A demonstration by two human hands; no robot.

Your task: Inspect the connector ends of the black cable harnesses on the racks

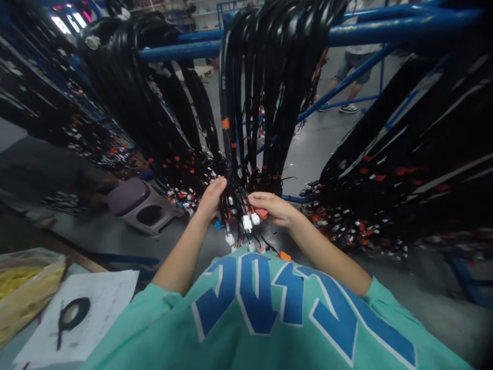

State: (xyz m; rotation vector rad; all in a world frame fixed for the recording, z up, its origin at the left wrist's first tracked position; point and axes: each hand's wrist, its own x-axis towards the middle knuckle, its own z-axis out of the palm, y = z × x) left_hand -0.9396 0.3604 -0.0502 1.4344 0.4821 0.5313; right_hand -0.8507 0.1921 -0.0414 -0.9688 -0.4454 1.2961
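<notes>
Black wire harnesses (275, 67) hang in thick bundles over a blue metal rail. One bundle comes down between my hands, its loose wire ends tipped with white connectors (247, 222) and a red connector (262, 213). My left hand (212, 199) is closed around the left side of this bundle. On its right side, my right hand (271, 206) pinches thin wires near the red connector. An orange connector (285, 256) hangs lower, against the green shirt.
A blue rail (362, 35) crosses the top. More harnesses hang left and right. A purple-grey stool (133, 198) stands at left. Lower left are papers (103, 293), a black tape roll (79, 308) and a bag of yellow pieces (26, 280). A person's legs (352, 77) show behind.
</notes>
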